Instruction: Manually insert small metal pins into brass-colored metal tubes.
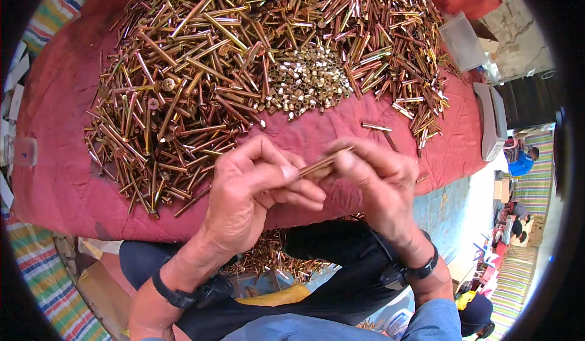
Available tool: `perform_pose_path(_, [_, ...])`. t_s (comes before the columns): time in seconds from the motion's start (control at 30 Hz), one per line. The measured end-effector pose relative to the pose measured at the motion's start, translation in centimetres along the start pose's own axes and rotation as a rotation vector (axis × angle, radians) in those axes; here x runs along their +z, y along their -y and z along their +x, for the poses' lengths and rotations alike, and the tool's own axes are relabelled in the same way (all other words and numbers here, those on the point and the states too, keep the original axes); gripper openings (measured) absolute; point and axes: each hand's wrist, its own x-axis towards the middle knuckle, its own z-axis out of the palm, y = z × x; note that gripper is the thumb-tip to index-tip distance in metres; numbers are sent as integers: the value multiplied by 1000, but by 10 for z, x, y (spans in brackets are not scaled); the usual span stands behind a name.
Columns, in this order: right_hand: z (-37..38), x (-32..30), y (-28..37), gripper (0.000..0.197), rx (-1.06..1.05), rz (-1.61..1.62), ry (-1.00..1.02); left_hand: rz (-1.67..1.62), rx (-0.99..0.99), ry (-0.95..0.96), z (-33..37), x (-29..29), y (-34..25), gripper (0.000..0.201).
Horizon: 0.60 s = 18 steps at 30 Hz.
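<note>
Both hands meet above the near part of the red cloth. My left hand (250, 179) pinches one end of a slim brass-coloured metal rod (318, 165). The rod's other end is between the thumb and fingers of my right hand (381, 179). Blur and fingers hide whether it is one piece or a bolt with a sleeve. Beyond my left hand spreads a heap of long cross-head bolts (183, 91). Small shiny cone-like nuts (311, 79) lie in a pile in the middle. Slim metal sleeves (396, 48) are heaped on the right.
The red cloth (55, 152) covers a padded work surface. A few loose sleeves (376, 126) lie near my right hand. A clear plastic box (462, 41) and a grey-white device (489, 121) stand at the right edge. More metal pieces (274, 255) lie below, between my legs. Other people are far right.
</note>
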Motion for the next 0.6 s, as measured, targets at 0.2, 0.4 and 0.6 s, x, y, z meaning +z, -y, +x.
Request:
perform_pose_path(0.2, [16, -8, -2, 14, -320, -369, 117, -196, -334, 193, -4, -12, -5, 28])
perform_pose_path(0.4, [52, -25, -28, 16, -338, -610, -152, -174, -358, 236, -5, -7, -3, 37])
perform_pose_path(0.6, [62, -13, -39, 22, -467, -1092, -76, 7, -335, 186, -5, -8, -10, 39])
